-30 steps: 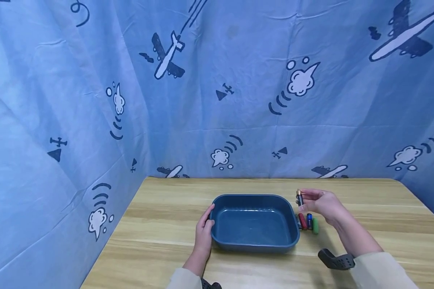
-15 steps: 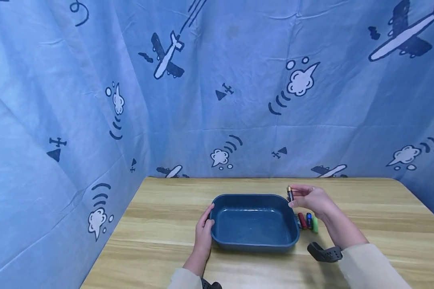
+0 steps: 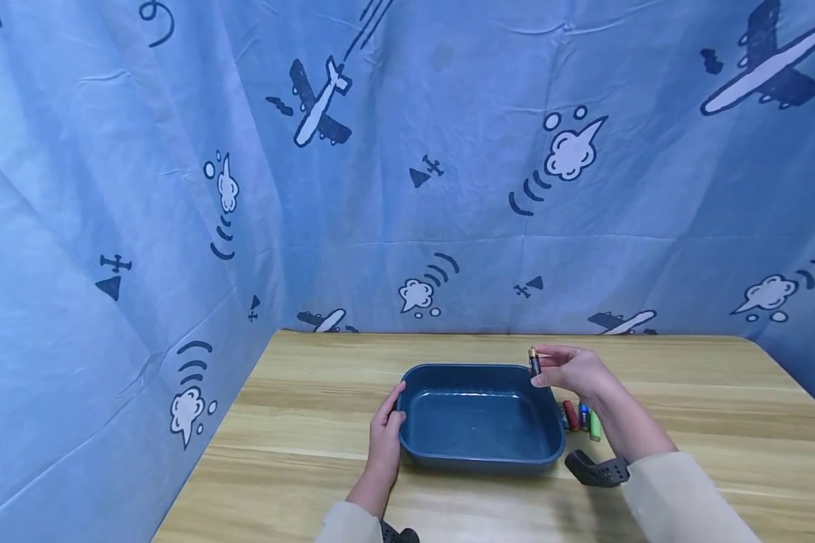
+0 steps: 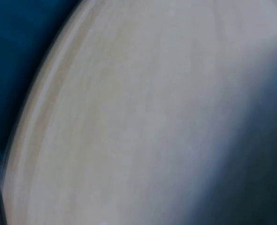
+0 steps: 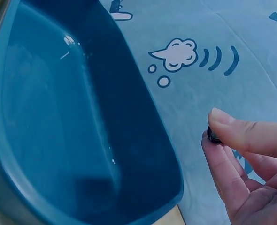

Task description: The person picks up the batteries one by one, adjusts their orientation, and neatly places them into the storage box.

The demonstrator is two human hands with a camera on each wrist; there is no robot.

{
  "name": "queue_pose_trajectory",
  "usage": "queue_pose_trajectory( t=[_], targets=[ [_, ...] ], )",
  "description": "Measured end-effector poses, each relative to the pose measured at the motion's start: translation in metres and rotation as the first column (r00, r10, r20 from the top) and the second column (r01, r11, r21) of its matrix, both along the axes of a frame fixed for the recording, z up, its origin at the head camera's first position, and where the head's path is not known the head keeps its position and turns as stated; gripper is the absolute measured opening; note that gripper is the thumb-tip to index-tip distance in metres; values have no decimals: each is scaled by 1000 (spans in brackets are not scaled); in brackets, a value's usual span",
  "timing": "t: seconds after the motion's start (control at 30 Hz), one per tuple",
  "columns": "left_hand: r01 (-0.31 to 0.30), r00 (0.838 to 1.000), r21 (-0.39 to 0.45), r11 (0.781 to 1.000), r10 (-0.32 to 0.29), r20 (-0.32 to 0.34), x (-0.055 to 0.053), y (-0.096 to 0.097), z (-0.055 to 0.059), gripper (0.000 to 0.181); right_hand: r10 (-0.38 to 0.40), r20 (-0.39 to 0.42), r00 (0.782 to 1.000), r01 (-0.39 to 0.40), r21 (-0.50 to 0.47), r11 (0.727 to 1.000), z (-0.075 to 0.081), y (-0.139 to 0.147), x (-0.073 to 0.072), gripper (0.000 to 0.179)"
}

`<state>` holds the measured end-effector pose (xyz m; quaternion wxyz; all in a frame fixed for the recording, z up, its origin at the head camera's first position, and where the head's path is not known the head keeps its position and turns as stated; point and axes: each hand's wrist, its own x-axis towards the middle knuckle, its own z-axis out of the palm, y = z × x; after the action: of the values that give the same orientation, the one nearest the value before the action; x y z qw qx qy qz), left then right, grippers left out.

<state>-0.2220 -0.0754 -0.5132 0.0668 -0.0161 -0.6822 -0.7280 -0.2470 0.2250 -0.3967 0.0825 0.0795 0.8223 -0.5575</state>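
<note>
Between thumb and fingertips, my right hand [image 3: 577, 373] pinches a small black battery [image 3: 534, 361] with a copper-coloured top. It is held upright over the far right corner of a dark blue rectangular dish [image 3: 475, 459]. Only the battery's dark end shows in the right wrist view, between the thumb [image 5: 251, 136] and fingers. My left hand [image 3: 383, 437] holds the dish by its left side, thumb near the rim. Inside the dish I see nothing but its bare bottom. Most of the left hand lies outside the left wrist view.
Just right of the dish lie a red battery [image 3: 570, 415], a blue battery [image 3: 584, 416] and a green battery [image 3: 595, 425], with a dark item partly hidden at the dish wall. The wooden table [image 3: 299, 407] meets a blue airplane-print cloth [image 3: 448, 211] behind.
My right hand has moved left with the battery, from above the loose batteries to the dish's far right corner. The left hand and dish keep their places.
</note>
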Motion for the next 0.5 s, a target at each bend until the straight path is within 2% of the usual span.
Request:
queue_pose_trajectory(
  t=[0.33,0.5],
  targets=[
    [-3,1000,-13,1000,3,-13,0,-1,0,46,23,9,1000,-23,-56,998,-1,-12,-6,68],
    [-4,1000,-21,1000,4,-5,-1,-1,-3,45,4,26,1000,-2,-85,996,-2,-15,-10,68]
  ],
)
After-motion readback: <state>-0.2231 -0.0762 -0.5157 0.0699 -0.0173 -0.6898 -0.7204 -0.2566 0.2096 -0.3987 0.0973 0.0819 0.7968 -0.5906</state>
